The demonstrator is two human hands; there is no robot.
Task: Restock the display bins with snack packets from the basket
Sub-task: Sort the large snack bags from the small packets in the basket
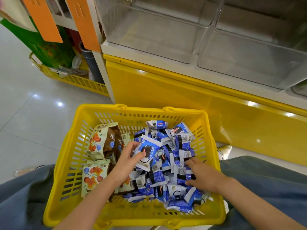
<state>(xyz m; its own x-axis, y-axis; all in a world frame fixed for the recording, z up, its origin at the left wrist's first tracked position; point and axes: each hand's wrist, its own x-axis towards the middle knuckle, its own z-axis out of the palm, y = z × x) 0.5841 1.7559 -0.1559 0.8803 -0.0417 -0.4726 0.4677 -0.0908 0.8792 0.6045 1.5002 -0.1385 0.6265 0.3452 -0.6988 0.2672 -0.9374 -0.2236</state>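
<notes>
Left hand: grip pinching blue packet.
Right hand: grip slack, flat on pile.
Risk: slick wrapper slips, falls into basket.

A shop, probably a snack store: clear plastic display bins stand on a glossy yellow shelf base. Near them, a yellow shopping basket holds barcoded snack packets. Orange shelf tags hang far left above shiny floor tiles.

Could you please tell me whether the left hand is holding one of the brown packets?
No, the left hand grips a blue and white packet; the brown packets lie beside it.
</notes>
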